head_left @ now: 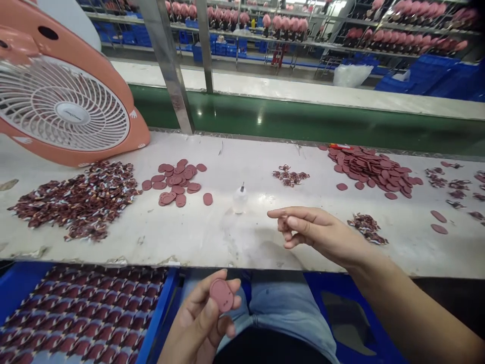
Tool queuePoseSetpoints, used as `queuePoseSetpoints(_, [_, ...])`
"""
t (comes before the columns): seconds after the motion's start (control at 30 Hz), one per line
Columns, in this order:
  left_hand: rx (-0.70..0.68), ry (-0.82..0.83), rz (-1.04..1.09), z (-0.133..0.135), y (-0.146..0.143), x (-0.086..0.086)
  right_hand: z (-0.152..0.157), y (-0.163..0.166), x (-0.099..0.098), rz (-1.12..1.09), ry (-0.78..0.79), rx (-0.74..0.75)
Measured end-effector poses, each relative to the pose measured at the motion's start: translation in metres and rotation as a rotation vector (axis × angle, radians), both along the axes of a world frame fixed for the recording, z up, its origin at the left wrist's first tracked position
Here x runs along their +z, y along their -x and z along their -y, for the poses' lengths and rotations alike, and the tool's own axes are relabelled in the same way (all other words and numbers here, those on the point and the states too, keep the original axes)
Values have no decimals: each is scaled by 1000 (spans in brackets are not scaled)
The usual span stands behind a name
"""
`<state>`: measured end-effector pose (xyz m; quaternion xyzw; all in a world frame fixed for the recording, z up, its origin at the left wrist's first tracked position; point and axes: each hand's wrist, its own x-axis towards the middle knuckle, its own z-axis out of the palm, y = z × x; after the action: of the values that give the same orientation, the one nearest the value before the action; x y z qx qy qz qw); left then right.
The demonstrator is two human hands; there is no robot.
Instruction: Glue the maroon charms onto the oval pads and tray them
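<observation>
Pinching an oval pad flat over the lap, the left hand is closed on it; the right hand, loosely open and empty, is held near the glue bottle on the counter.

Fan cut off by left/top edges, blue tray w/ rows of dark red pieces runs off bottom-left, right forearm leaves frame bottom-right, left hand cropped at wrist, far-shelf pink items too blurred to ID, small bottle contents unclear.
</observation>
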<state>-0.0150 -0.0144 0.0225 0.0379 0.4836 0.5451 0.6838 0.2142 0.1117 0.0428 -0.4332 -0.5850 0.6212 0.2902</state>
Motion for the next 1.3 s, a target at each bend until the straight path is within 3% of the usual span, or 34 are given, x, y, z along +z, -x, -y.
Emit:
queuePoseSetpoints(0.2, [-76,-17,93,4,-2,6,31,19,14,-172,233,170])
queuePoseSetpoints(0.33, [-122,-69,164,10,2,1,43,36,17,-292,332,178])
queuePoseSetpoints(0.57, [-200,-235,249,18,11,-17,54,58,13,-288,318,138])
queuePoseSetpoints(0.73, [-202,-242,254,18,11,-20,56,61,18,-178,347,193])
queuePoseSetpoints(0.83, [-200,-224,243,18,11,-20,56,60,22,-78,224,247])
queuePoseSetpoints(0.97, [-223,-224,239,18,12,-20,55,60,26,92,-153,299])
queuePoseSetpoints(1.03, [-222,-220,238,18,12,-21,55,61,26,147,-265,321])
queuePoseSetpoints(1.3, [-199,-195,243,15,11,-19,53,61,27,220,-331,383])
